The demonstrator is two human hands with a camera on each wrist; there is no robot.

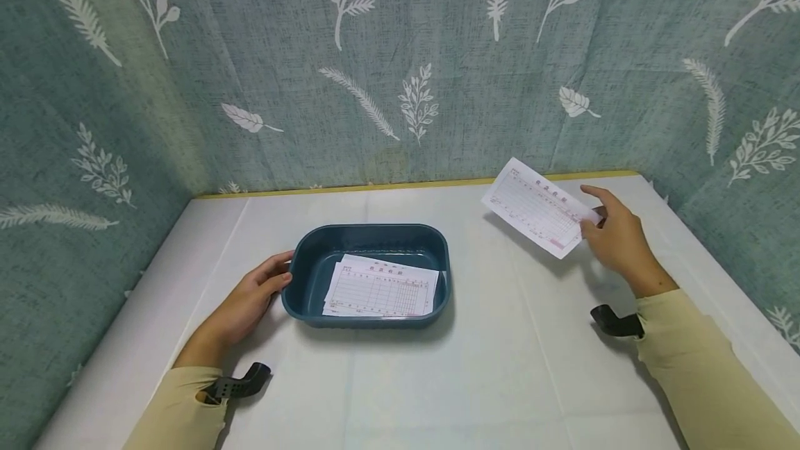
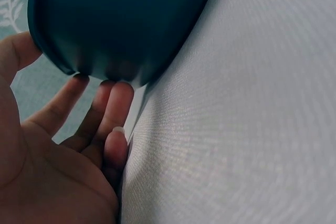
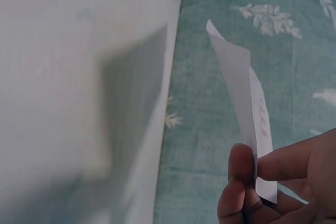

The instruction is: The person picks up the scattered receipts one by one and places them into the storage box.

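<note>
A dark teal plastic tray (image 1: 300, 255) sits on the white table (image 1: 487, 367), with printed paper slips (image 1: 381, 289) lying inside. My left hand (image 1: 250, 297) rests against the tray's left end, fingers straight and touching its wall (image 2: 121, 19). My right hand (image 1: 609, 235) is raised at the far right and pinches one end of a white printed slip (image 1: 537, 205) between thumb and fingers. In the right wrist view the slip (image 3: 247, 98) stands edge-on above the fingertips (image 3: 241, 166).
Teal curtains with a white leaf print (image 1: 387, 54) close in the table at the back and on both sides. A yellow strip (image 1: 406, 185) runs along the table's far edge. Black wrist mounts (image 1: 240, 384) sit on both sleeves.
</note>
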